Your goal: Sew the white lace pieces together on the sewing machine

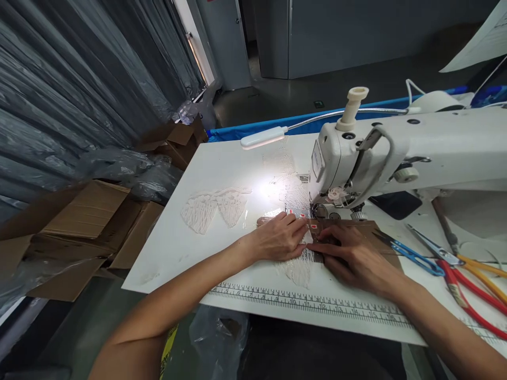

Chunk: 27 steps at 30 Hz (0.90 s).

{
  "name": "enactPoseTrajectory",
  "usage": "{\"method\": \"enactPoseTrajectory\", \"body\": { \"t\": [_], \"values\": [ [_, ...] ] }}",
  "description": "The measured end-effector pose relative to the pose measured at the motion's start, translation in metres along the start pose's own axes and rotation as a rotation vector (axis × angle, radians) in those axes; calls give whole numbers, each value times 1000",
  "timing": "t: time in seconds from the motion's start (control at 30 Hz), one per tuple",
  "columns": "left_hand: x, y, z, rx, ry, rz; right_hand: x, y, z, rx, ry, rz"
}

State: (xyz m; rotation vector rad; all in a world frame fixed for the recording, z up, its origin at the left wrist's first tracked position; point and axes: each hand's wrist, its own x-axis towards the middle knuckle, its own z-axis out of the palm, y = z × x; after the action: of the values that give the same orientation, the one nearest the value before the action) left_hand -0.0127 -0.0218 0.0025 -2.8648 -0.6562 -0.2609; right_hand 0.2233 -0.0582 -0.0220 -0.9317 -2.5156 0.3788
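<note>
Under the white sewing machine (368, 153), a strip of white lace (297, 272) runs along the needle area and out toward the table's front edge. My left hand (282, 237) presses on it from the left, its bent fingers close together and pinching the lace beside the presser foot. My right hand (352, 253) lies just right of the lace, fingers apart, with the index fingertip touching near the left thumb. A brown plate (368, 228) with small red marks near the needle lies beneath both hands. The fingertips partly hide the lace.
Two joined lace pieces (214, 208) lie on the white table (166, 248) to the left. A blue-handled snipper (418, 257) and red-handled scissors (455, 287) lie at right. A lamp (263, 138) shines from behind. Cardboard boxes (87, 211) stand left; a printed ruler (293, 301) follows the front edge.
</note>
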Motion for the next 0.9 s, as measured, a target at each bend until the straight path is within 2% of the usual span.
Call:
{"method": "enactPoseTrajectory", "body": {
  "t": [0.23, 0.5, 0.9],
  "values": [
    [-4, 3, 1, 47, -41, -43, 1, -1, 0, -24, -7, 3],
    [18, -10, 0, -26, -127, -101, 4, 11, -1, -85, 66, 36],
    [14, -14, 6, -102, -67, -138, 1, 9, 5, -105, 103, 87]
  ]
}}
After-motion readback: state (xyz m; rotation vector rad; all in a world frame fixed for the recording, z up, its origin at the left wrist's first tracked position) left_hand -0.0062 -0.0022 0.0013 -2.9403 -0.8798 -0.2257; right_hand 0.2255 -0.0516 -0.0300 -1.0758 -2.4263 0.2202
